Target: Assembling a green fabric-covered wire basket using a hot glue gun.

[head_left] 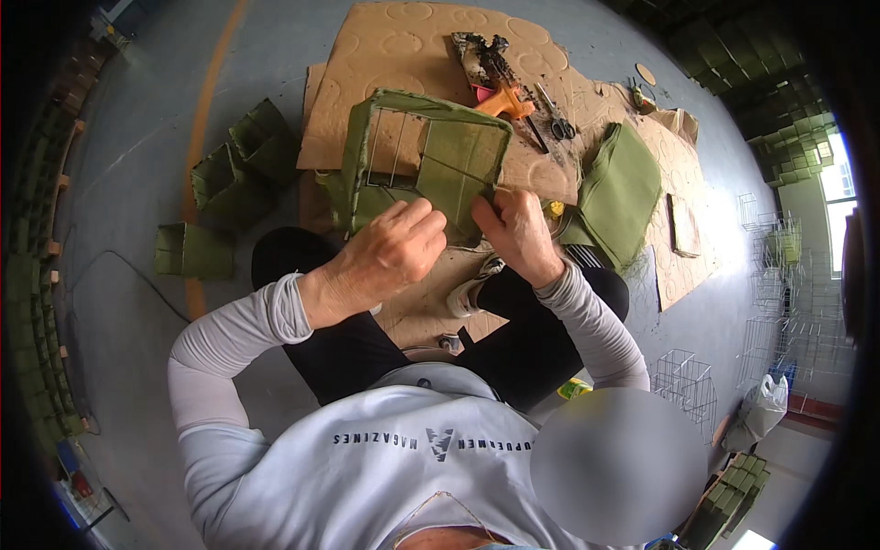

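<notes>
In front of me stands an open box point(458, 170) of thin wire frame covered with green fabric, its wires bare across part of one side. My left hand point(390, 252) is closed in a pinch just off the box's near edge; whatever lies between its fingertips is too small to make out. My right hand point(521, 234) is closed at the near right corner, thumb and fingers pressed on the green fabric edge. Beyond the box lies an orange tool point(507, 102) that looks like a glue gun. Black-handled scissors point(561, 127) rest to its right.
Cardboard sheets point(394, 41) cover the floor ahead. Another green fabric piece point(625, 183) sits to the right. Several green boxes point(261, 137) stand at the left. Bare wire frames point(683, 390) are at the right, near a white plastic bag point(763, 403). A dark cable point(142, 266) crosses the left floor.
</notes>
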Demonstrator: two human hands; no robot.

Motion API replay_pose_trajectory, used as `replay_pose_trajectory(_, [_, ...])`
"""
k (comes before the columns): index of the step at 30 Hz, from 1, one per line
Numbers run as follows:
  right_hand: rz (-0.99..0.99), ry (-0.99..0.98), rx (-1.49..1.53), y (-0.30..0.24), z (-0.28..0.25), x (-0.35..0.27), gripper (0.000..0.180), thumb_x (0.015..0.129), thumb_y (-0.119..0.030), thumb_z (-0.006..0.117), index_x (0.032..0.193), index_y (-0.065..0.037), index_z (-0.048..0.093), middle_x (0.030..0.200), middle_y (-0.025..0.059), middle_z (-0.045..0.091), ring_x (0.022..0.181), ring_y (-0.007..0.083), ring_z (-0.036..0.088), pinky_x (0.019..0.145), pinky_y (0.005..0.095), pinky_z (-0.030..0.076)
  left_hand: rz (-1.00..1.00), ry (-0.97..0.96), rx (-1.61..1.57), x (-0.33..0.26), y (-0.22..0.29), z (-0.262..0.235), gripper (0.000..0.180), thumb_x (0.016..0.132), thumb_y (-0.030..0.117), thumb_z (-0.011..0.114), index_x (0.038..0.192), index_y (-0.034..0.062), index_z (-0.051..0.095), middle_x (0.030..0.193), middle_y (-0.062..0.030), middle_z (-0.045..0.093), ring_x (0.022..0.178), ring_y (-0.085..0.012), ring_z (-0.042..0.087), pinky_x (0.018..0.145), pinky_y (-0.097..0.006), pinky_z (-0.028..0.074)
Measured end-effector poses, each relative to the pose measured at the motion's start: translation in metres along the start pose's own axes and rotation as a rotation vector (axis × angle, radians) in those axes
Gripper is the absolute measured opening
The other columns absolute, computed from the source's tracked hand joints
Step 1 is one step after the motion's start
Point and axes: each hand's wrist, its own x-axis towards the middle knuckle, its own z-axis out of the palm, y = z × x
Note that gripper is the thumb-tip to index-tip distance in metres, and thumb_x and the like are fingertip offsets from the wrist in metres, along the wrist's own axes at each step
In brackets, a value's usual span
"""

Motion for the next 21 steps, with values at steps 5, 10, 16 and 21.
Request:
replay_pose_trajectory(5, [-0.190,0.073,0.077,-0.005,0.004,0.010,0.031,0.084,-0.016,0.065,0.063,0.002,0.050,0.058,0.0203,0.053,0.053,0.0407,0.055,0.051,0.0463,0.042,-0.062,0.042,0.058,-0.010,0.008,0.004,0.019,0.071,0.006,0.062,0.088,-0.0035,0.062,0.084,-0.0095,0.049,0.083,-0.0235,0.052,0.074,-0.032,0.049])
replay_pose_trajectory(10, [-0.460,0.120,-0.067,-0.005,0.000,0.038,0.029,0.086,-0.015,0.065,0.066,-0.001,0.049,0.064,0.0183,0.055,0.058,0.0403,0.056,0.052,0.0452,0.042,-0.131,0.050,0.155,-0.003,-0.010,0.028,0.022,0.071,0.006,0.062,0.090,-0.0042,0.064,0.087,-0.0088,0.050,0.086,-0.0235,0.052,0.077,-0.032,0.050])
replay_pose_trajectory(16, [0.051,-0.017,0.092,0.021,0.011,0.021,0.050,0.096,-0.036,0.058,0.064,0.003,0.054,0.051,0.0157,0.053,0.046,0.0282,0.057,0.046,0.0387,0.043,-0.177,0.059,0.137,0.003,-0.025,0.053,0.019,0.075,0.007,0.063,0.090,-0.0038,0.063,0.088,-0.0082,0.050,0.088,-0.0228,0.052,0.079,-0.031,0.050])
replay_pose_trajectory(21, [0.366,-0.118,0.656,0.034,0.042,-0.003,0.048,0.095,-0.033,0.059,0.059,-0.001,0.056,0.050,0.0026,0.053,0.044,0.0105,0.051,0.042,0.0276,0.040,-0.145,0.113,0.079,0.003,-0.019,0.058,0.018,0.075,0.007,0.069,0.090,-0.0017,0.065,0.087,-0.0076,0.055,0.086,-0.0227,0.057,0.075,-0.033,0.051])
